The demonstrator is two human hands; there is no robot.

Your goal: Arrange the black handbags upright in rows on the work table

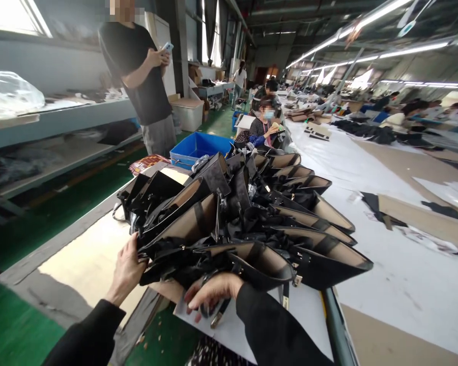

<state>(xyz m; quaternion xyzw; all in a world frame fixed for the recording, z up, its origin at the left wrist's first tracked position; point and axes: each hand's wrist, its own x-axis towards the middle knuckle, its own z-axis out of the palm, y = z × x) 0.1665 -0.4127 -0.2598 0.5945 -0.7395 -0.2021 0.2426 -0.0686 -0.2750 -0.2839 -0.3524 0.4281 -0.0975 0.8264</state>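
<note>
Many black handbags with tan linings lie in a heap of overlapping rows on the worktable. At the heap's near left, my left hand (pixel 127 267) has its thumb and fingers round the edge of a black handbag (pixel 168 244). My right hand (pixel 213 294) is below the front handbag (pixel 261 262), palm down. Its fingers are bent and smeared by motion among dark straps, so I cannot tell whether they grip one. Just beneath them hangs a dark strap with a metal end (pixel 216 320). Another strap with a metal tag (pixel 286 302) hangs to the right.
A blue bin (pixel 198 147) stands behind the heap. To the left, a standing person (pixel 141 76) holds a phone; a seated masked person (pixel 265 127) works beyond. A long white-covered table (pixel 385 274) with dark pieces runs along the right. Shelving (pixel 61 124) lines the left wall.
</note>
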